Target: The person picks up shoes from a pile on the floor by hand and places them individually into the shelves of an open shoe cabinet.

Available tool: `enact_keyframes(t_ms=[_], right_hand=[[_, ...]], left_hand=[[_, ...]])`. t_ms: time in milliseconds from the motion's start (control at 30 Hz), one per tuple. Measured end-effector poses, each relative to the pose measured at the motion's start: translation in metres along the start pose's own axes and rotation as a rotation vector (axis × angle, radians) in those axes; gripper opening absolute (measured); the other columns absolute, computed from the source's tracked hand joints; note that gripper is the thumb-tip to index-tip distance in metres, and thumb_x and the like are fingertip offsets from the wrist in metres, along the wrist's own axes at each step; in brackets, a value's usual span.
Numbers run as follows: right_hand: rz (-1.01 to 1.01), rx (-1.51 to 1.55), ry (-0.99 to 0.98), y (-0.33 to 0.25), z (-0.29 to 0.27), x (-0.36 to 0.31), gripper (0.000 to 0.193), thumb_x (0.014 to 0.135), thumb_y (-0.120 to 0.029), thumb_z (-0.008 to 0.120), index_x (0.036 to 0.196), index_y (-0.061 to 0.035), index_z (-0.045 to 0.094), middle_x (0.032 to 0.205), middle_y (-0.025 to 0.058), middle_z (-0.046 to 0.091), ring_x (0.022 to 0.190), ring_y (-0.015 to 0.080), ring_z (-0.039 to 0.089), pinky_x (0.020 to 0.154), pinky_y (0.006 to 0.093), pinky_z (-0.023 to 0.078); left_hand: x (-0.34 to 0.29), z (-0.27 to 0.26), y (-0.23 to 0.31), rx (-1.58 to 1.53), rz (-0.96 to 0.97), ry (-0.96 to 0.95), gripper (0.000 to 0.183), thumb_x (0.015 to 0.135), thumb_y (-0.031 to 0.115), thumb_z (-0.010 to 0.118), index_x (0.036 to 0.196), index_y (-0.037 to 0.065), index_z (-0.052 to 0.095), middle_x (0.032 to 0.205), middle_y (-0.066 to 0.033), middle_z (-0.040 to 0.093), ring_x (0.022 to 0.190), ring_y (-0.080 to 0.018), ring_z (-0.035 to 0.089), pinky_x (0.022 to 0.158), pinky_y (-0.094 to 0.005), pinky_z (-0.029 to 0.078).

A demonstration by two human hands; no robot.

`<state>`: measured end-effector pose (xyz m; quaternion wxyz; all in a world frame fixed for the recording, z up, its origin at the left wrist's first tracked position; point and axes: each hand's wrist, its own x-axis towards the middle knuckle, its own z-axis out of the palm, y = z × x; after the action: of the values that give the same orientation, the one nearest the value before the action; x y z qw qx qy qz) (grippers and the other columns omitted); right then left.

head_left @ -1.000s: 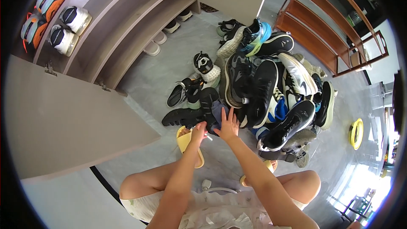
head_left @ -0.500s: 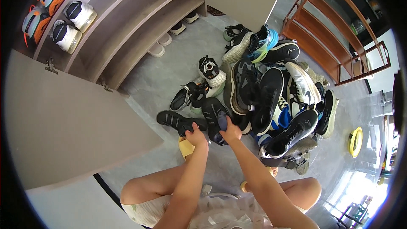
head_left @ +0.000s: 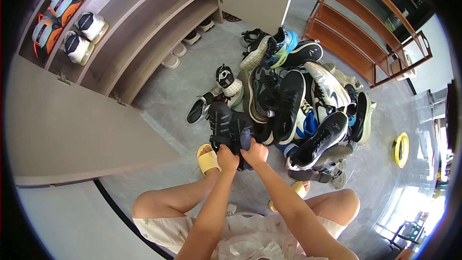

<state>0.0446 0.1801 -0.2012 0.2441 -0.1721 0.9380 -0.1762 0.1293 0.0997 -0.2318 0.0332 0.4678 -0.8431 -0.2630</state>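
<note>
My left hand (head_left: 227, 158) grips the heel end of a black sneaker (head_left: 220, 119), its toe pointing away from me. Closed on the heel of a second black sneaker (head_left: 241, 124) with a grey-blue lining is my right hand (head_left: 255, 153). The two sneakers are side by side and touching. Just beyond them are a black and grey shoe (head_left: 197, 110) and a black and white sneaker (head_left: 229, 81). To the right rises a heap of shoes, with a long black sneaker (head_left: 290, 101) and a white and silver one (head_left: 328, 84) on top.
An open shoe cabinet (head_left: 159, 26) at the far left holds white sneakers (head_left: 77, 48) and orange-grey ones (head_left: 46, 33); its door (head_left: 82, 130) juts out near me. A brown rack (head_left: 346, 43) stands far right, a yellow ring (head_left: 401, 149) on the floor. Yellow slippers (head_left: 208, 162) are on my feet.
The left sneaker has swung from lying sideways to pointing away, and has come against the right one. My hands are closer together. The view has shifted slightly.
</note>
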Motion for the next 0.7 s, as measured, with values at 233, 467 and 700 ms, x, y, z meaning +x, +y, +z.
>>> enact_keyframes(t_ms=[233, 467, 700], right_hand=[[-0.038, 0.088, 0.099, -0.001, -0.061, -0.014, 0.065, 0.073, -0.059, 0.068, 0.104, -0.0027, 0.059, 0.079, 0.0202, 0.069, 0.075, 0.0363, 0.069, 0.067, 0.0438, 0.055], [-0.062, 0.12, 0.208, 0.037, -0.134, -0.038, 0.068, 0.072, -0.06, 0.068, 0.108, -0.0027, 0.059, 0.077, 0.0202, 0.068, 0.073, 0.0373, 0.068, 0.065, 0.0449, 0.054], [-0.134, 0.248, 0.445, 0.066, -0.19, -0.059, 0.052, 0.072, -0.047, 0.073, 0.1, -0.0042, 0.062, 0.078, 0.0172, 0.068, 0.074, 0.0359, 0.067, 0.065, 0.0446, 0.052]], left_hand=[[-0.002, -0.051, 0.051, -0.005, 0.129, 0.139, 0.029, 0.066, 0.012, 0.074, 0.085, -0.001, 0.057, 0.087, -0.0216, 0.063, 0.085, -0.0401, 0.063, 0.074, -0.0465, 0.051], [-0.038, -0.067, 0.125, -0.184, 0.275, 0.262, 0.026, 0.063, 0.009, 0.069, 0.083, -0.001, 0.056, 0.087, -0.0188, 0.062, 0.085, -0.0411, 0.059, 0.074, -0.0487, 0.048], [-0.055, -0.068, 0.181, -0.443, 0.435, 0.329, 0.029, 0.064, 0.011, 0.071, 0.082, 0.0, 0.051, 0.079, -0.0165, 0.057, 0.075, -0.0386, 0.057, 0.067, -0.0427, 0.045]])
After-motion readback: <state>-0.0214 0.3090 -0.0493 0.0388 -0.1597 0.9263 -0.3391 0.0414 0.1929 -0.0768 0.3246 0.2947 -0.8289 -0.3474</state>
